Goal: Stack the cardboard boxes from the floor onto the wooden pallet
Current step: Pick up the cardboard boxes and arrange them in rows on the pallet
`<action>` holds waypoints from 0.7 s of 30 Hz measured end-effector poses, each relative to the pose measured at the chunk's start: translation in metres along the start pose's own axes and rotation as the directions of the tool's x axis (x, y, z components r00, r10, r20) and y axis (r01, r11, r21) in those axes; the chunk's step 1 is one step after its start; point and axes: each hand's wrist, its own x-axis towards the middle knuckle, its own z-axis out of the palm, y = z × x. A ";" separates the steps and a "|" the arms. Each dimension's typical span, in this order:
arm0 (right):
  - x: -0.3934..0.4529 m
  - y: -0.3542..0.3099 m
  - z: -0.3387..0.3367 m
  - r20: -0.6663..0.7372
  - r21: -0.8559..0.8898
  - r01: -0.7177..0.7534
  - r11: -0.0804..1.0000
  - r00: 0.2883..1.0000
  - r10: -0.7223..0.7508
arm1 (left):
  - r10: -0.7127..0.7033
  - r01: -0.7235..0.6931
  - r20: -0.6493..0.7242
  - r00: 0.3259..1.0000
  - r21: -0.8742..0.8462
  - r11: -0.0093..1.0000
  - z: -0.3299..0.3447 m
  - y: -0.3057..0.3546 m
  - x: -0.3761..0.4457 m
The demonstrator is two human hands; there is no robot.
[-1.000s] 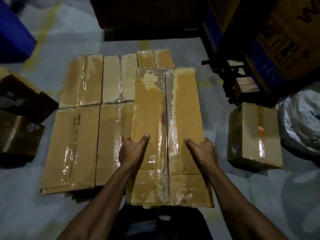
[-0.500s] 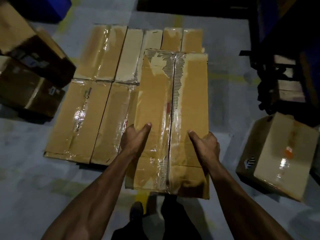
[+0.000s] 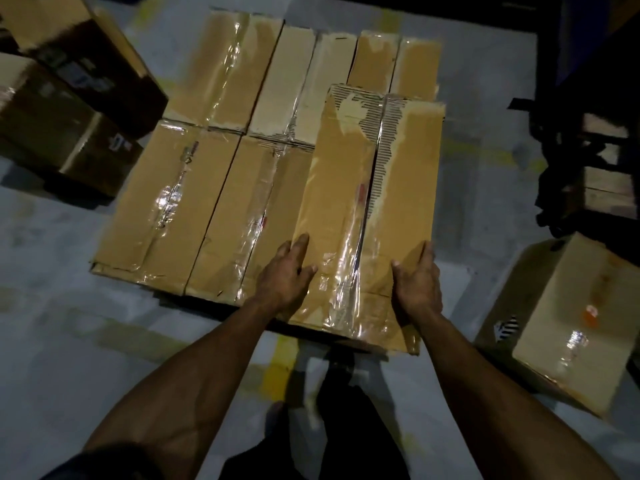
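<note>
I hold a long taped cardboard box (image 3: 377, 188) with torn top paper by its near end. My left hand (image 3: 285, 275) grips its left edge, thumb on top. My right hand (image 3: 417, 282) grips its right edge. The box sits over the right side of a layer of several similar boxes (image 3: 180, 202) packed side by side. The pallet under them is hidden apart from a dark strip at the front edge.
One loose box (image 3: 561, 323) lies on the grey floor at the right. Dark stacked boxes (image 3: 69, 98) stand at the left. A dark wooden pallet stack (image 3: 602, 168) is at the far right. My feet are below the held box.
I have stepped closer to the stack, so the boxes appear larger and lower in view. The held box has come down toward the right side of the layer. Both hands keep their grip.
</note>
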 end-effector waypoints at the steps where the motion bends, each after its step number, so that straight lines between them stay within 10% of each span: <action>1: -0.008 0.002 0.000 0.008 -0.044 0.029 0.999 1.000 -0.029 | 0.012 -0.012 0.014 1.000 0.027 1.000 0.000 -0.004 -0.007; 14: -0.089 0.054 0.010 0.160 -0.116 0.097 0.989 0.984 -0.078 | 0.165 -0.203 0.172 0.971 0.234 0.951 0.006 -0.053 -0.069; 21: -0.086 0.061 0.017 0.171 -0.069 0.147 0.987 0.976 -0.133 | 0.230 -0.231 0.034 0.973 0.059 0.971 0.012 -0.057 -0.068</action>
